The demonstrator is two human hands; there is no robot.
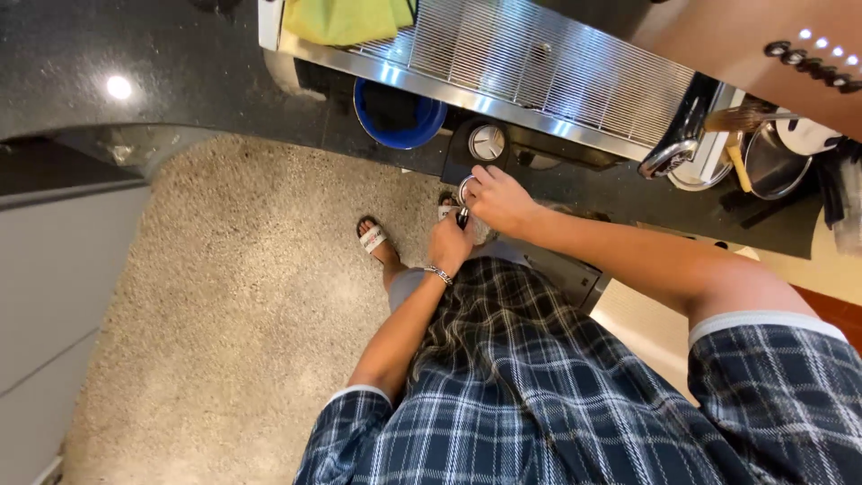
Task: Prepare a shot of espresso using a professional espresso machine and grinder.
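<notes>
My left hand [449,242], with a metal bracelet at the wrist, is closed around the short dark handle of a portafilter [463,216]. My right hand [499,203] rests over the portafilter's round metal basket [464,188], fingers on its rim. Both hands meet just in front of the dark counter edge, below the ribbed steel drip tray [557,67] of a coffee machine. What is inside the basket is hidden by my fingers.
A blue tub [401,117] and a round metal-topped container [486,142] sit under the tray. A yellow-green cloth [346,18] lies on the grille. To the right are a second portafilter [675,148], a brush [738,121] and a steel pitcher [774,163]. Below is speckled floor [242,296].
</notes>
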